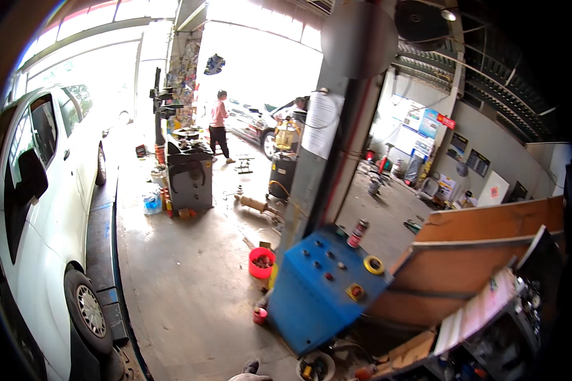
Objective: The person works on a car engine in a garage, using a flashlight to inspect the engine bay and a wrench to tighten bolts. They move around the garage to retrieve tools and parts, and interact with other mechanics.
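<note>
While a blue cabinet (318, 289) stands ahead, a red bucket (258, 273) sits nearby.

Blue cabinet (321, 298): we list one box-shaped control cabinet, sloping top, standing at 5 o'clock from the centre of our view, tilted in the lens.
Knobs (329, 254): several small round controls, mostly dark, one reddish; we find them spread toward the cabinet's 10 o'clock side.
Rotary switch (355, 292): yellow square plate, red centre; we note its setting is too small to tell.
Can (358, 233): slim, mainly red, upright on the cabinet top, at 12 o'clock from the switch.
Yellow ring (374, 265): dark-centred, lying flat at 5 o'clock from our can.
</note>
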`<state>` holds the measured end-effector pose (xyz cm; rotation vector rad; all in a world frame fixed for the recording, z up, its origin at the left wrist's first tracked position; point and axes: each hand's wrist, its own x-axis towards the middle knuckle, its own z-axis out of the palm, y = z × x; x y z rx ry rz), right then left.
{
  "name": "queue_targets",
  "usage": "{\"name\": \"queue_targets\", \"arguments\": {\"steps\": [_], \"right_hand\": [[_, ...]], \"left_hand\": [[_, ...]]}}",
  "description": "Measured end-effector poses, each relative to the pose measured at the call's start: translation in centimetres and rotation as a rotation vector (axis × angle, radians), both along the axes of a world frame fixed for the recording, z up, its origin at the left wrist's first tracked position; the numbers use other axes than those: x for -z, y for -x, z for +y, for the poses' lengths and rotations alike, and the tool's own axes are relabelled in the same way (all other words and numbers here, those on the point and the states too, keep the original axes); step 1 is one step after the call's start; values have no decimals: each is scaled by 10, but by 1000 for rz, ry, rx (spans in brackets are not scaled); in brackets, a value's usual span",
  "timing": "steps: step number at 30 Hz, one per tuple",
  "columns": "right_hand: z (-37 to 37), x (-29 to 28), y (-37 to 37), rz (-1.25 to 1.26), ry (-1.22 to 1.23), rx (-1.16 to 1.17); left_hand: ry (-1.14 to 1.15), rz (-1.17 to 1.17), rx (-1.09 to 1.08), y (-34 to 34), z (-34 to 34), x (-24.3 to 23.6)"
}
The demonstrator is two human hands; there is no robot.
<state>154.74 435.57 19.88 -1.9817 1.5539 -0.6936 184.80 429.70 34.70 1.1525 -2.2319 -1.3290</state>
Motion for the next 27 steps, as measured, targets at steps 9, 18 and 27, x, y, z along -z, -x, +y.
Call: {"name": "queue_targets", "arguments": {"steps": [9,18,27], "right_hand": [[-374,35,-109,211,-441,-168],[-687,-13,-232,311,-552,-410],[-799,170,-153,311,-991,88]], "left_hand": [[-540,-280,-882,-245,-177,158],[-1101,-461,-1463,-395,-176,258],[-755,-516,-1111,-516,-581,326]]}}
